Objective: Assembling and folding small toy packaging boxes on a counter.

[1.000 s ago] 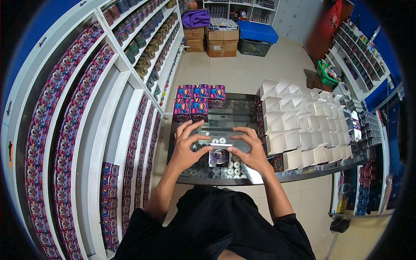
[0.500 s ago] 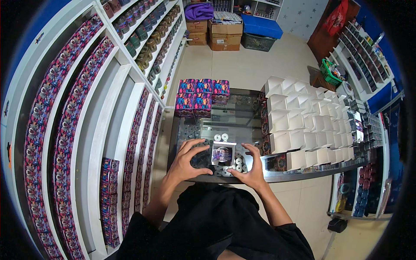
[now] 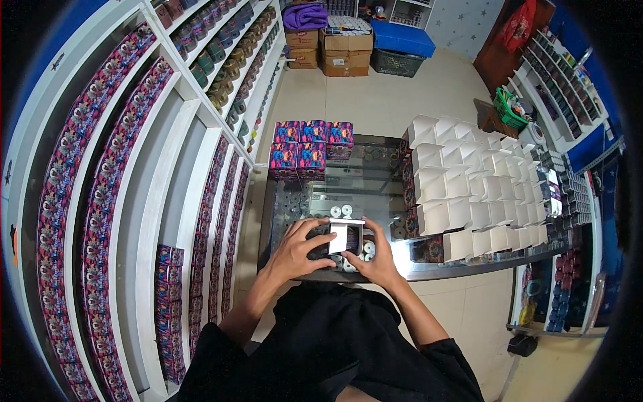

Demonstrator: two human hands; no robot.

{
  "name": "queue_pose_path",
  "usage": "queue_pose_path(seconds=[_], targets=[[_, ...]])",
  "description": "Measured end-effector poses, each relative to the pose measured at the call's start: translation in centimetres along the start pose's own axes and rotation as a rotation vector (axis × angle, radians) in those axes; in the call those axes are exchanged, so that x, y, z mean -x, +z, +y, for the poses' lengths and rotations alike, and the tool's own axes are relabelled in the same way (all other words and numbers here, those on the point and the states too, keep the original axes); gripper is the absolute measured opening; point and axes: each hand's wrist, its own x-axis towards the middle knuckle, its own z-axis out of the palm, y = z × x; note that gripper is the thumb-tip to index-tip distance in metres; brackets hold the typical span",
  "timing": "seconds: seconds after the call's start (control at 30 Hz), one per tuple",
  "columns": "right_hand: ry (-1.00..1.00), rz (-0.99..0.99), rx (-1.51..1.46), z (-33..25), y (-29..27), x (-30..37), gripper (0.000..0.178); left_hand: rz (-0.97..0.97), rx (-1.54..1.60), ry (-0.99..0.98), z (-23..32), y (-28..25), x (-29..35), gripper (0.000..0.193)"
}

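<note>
Both my hands hold a small cardboard box (image 3: 339,239) with a white inner flap open, just above the near edge of the glass counter (image 3: 348,181). My left hand (image 3: 295,249) grips its left side and my right hand (image 3: 376,258) grips its right side. Small white round items (image 3: 340,211) lie on the glass just beyond the box, and a few more (image 3: 366,249) sit by my right fingers.
Colourful closed boxes (image 3: 309,142) are stacked at the counter's far left. Many open white boxes (image 3: 469,181) fill its right side. White shelves (image 3: 134,201) of colourful boxes line the left wall. Cardboard cartons (image 3: 335,50) and a blue bin stand on the floor beyond.
My hands have drawn the box nearer to me, toward the counter's near edge, and its white flap now stands open toward me.
</note>
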Motion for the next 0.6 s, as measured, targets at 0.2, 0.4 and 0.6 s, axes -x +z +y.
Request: queue_pose_path(seconds=[0.2,0.4,0.6], targets=[[-0.081,0.040,0.052,-1.5,-0.5,-0.1,0.099,-0.007,-0.036,0.052,-0.6,0.2,-0.1,0.063],[-0.347,0.191,0.332,-2.6,-0.2,0.6,0.088,0.001,-0.043,0.063,-1.1,0.0,0.0,0.060],[-0.479,0.416,0.488,-2.2,1.7,2.0,0.076,-0.011,-0.033,0.074,-1.3,0.0,0.0,0.057]])
